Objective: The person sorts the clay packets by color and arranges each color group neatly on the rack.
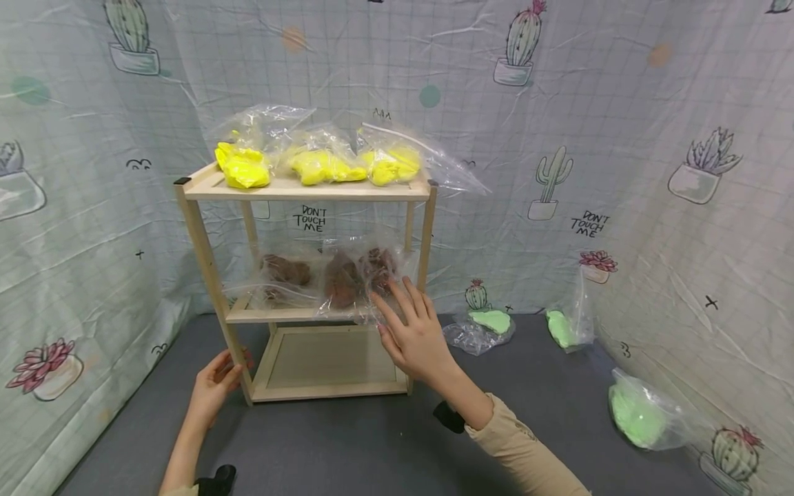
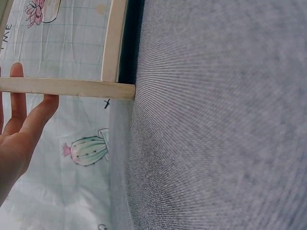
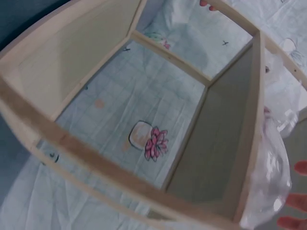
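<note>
Wooden shelf unit (image 1: 310,192) stands ahead of you on the dark surface (image 1: 310,448). Your left hand (image 1: 217,379), wrist raised from the near left, loosely grips its near left post (image 1: 207,262) between thumb and fingers. Your right hand (image 1: 412,331), reaching from the near right, spreads nearly straight fingers before the middle tier's right-hand brown bag (image 1: 378,264), gripping nothing; contact is unclear.

Left grip (image 1: 215,380) curls low; right grip (image 1: 414,342) sits higher, outspread.
</note>
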